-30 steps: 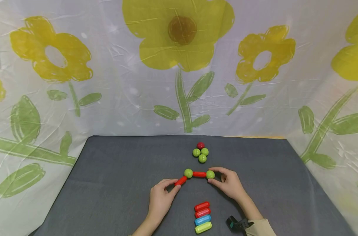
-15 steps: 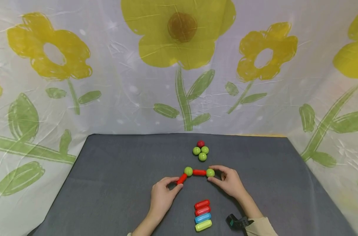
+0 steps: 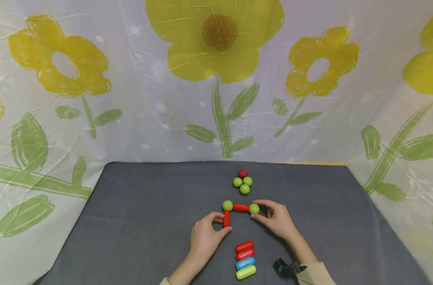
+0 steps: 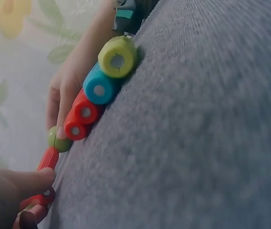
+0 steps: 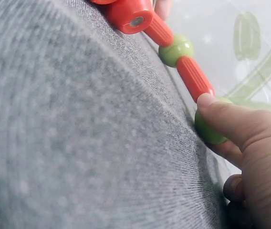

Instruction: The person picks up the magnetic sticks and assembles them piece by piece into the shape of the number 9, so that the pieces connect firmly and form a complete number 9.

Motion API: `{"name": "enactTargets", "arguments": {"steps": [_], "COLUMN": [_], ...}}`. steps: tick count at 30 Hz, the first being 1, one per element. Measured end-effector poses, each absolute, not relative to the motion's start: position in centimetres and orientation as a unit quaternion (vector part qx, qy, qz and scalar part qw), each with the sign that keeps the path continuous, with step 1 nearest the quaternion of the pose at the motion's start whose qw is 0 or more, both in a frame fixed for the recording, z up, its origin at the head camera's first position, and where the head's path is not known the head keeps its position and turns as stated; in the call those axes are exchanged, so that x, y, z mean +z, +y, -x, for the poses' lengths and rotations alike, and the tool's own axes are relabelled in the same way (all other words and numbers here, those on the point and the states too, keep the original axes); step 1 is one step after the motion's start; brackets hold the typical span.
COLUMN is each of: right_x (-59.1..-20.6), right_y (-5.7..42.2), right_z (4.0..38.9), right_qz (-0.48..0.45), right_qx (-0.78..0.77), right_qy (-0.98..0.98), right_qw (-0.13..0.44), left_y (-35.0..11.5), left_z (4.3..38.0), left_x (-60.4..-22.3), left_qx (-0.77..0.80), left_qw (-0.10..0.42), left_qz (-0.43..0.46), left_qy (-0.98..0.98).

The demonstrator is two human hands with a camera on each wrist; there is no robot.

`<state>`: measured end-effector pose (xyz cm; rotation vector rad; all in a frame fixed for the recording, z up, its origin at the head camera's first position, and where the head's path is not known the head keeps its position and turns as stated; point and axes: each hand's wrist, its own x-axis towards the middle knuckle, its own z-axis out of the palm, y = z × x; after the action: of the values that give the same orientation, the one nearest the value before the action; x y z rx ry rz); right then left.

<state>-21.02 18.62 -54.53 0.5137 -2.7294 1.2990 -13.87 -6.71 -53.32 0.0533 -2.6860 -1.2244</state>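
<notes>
Pinched in the left hand (image 3: pixel 205 238), a red rod (image 3: pixel 226 219) looked light, stiff, slick to me, best held mid-length, perhaps resting on the cloth (image 3: pixel 148 206); the right hand (image 3: pixel 278 221) pinched a green ball (image 3: pixel 253 208); beyond, the rod met a corner ball (image 3: pixel 227 206).

Head view's pretty evenly lit, but left wrist's kinda dim, with the grey cloth (image 4: pixel 207 157) blurry around 4 o'clock.

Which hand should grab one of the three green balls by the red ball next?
Right hand, probably: it's nearer those green balls, though it must first release its held ball. The left hand pinches a red rod it could steady.
</notes>
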Motion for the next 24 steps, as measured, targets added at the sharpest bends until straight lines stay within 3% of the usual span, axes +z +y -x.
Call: {"name": "enactTargets", "arguments": {"steps": [12,19,24], "right_x": [-54.6,-54.5,-54.7], "right_y": [18.6,18.6,18.7], "right_z": [21.1,21.2,21.2], "right_qz": [-0.172,-0.169,-0.176], "right_qx": [0.429,0.423,0.417], "right_qy": [-0.886,-0.889,-0.89], "right_qw": [0.04,0.049,0.052], "left_y": [-7.6,-9.9,-10.8], "left_z": [14.8,17.9,19.5], "left_x": [-53.1,-52.7,-53.2], "left_qx": [-0.421,-0.417,-0.409], "left_qw": [0.072,-0.022,-0.06], "left_qz": [0.009,0.133,0.211], "left_qy": [-0.904,-0.899,-0.886]}}
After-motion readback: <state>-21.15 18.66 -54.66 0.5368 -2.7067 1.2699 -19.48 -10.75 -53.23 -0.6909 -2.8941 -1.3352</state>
